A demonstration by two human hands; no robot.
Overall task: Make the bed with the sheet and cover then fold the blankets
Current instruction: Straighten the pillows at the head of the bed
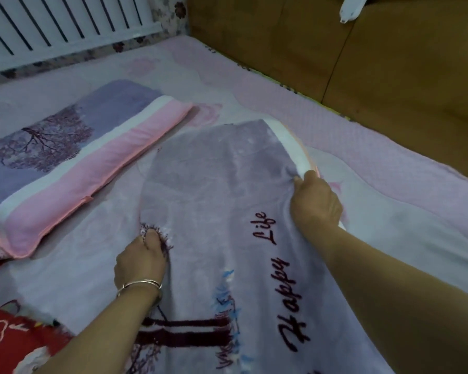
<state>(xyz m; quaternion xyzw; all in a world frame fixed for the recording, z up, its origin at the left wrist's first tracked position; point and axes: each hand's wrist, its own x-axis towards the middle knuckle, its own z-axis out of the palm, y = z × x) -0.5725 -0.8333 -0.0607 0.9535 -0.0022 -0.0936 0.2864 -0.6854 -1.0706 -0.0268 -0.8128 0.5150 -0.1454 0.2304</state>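
A lilac fleece blanket (216, 184) printed with "Happy Life" lies spread in front of me on the pink bed cover (349, 136). My left hand (141, 260), with bangles on its wrist, pinches the blanket's left edge. My right hand (316, 201) grips the blanket's white-bordered right edge, lifted slightly off the bed. To the left lies a second blanket (73, 163), folded into a thick rectangle with a pink and white border and a tree print.
A white radiator (52, 25) runs along the wall behind the bed. A brown wooden headboard (376, 55) stands along the right side. Red patterned fabric (8, 336) lies at the lower left corner.
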